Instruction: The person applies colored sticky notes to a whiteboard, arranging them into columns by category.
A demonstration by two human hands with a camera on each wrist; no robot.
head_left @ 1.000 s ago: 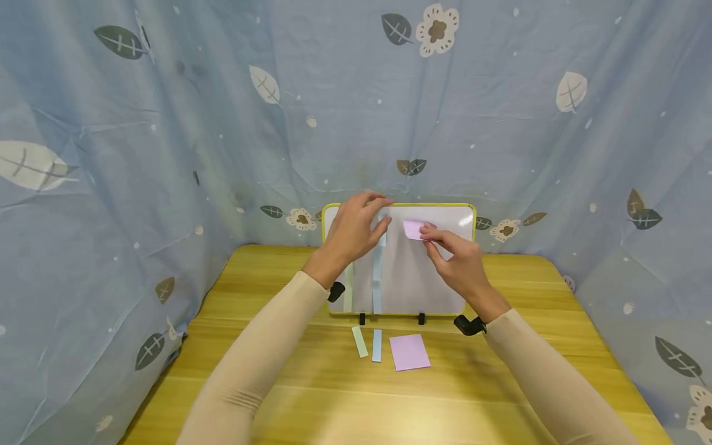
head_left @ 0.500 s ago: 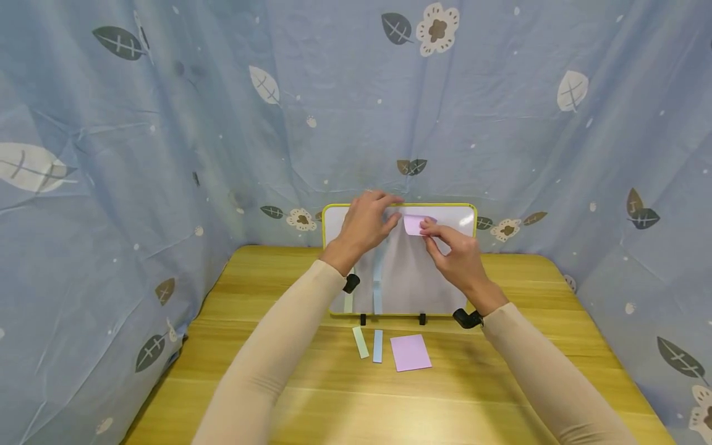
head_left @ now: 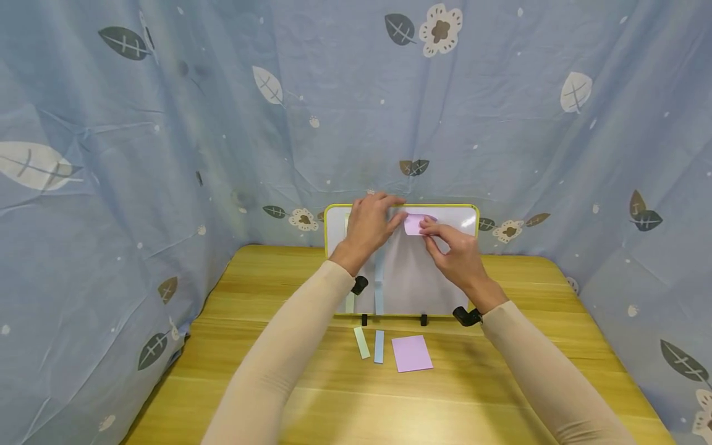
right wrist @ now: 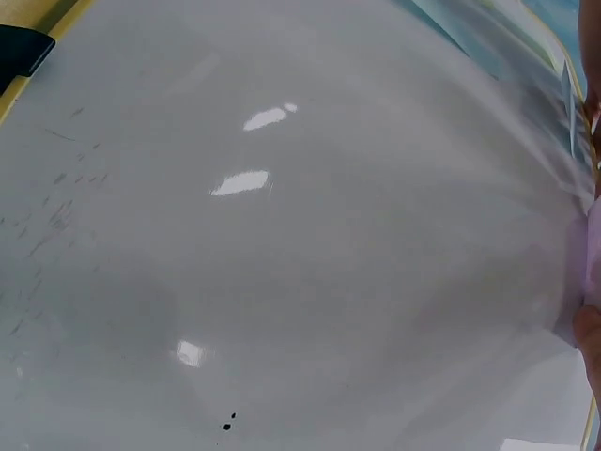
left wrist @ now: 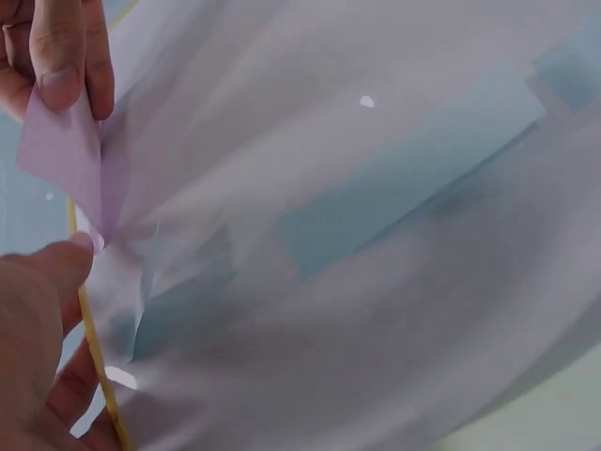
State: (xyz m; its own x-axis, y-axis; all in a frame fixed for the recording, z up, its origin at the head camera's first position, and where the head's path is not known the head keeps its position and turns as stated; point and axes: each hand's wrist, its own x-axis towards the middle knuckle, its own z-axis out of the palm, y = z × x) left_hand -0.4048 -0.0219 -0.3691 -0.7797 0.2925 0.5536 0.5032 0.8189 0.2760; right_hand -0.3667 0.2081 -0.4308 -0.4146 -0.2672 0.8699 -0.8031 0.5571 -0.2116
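A small whiteboard [head_left: 411, 284] with a yellow rim stands on the table. My right hand [head_left: 456, 250] pinches a pink sticky note [head_left: 413, 225] at the board's upper part, and the note is bent. My left hand [head_left: 371, 224] is at the top rim, fingers reaching behind it; in the left wrist view its thumb [left wrist: 70, 258] touches or nearly touches the note's corner. Blue strips [left wrist: 413, 178] run up the board, the top one partly lifted off. Left of them is a column of green strips [head_left: 350, 303], mostly hidden by my left hand and wrist.
On the wooden table [head_left: 473, 395] before the board lie a green strip pad [head_left: 361, 343], a blue strip pad [head_left: 379, 346] and a square pink sticky-note pad [head_left: 411, 353]. Two black feet [head_left: 424, 320] hold up the board. A patterned blue curtain [head_left: 345, 123] encloses the table.
My left hand has moved right along the top rim, from the blue strips to the pink note's corner. My right hand has raised the note slightly; over the last half second both hands barely move.
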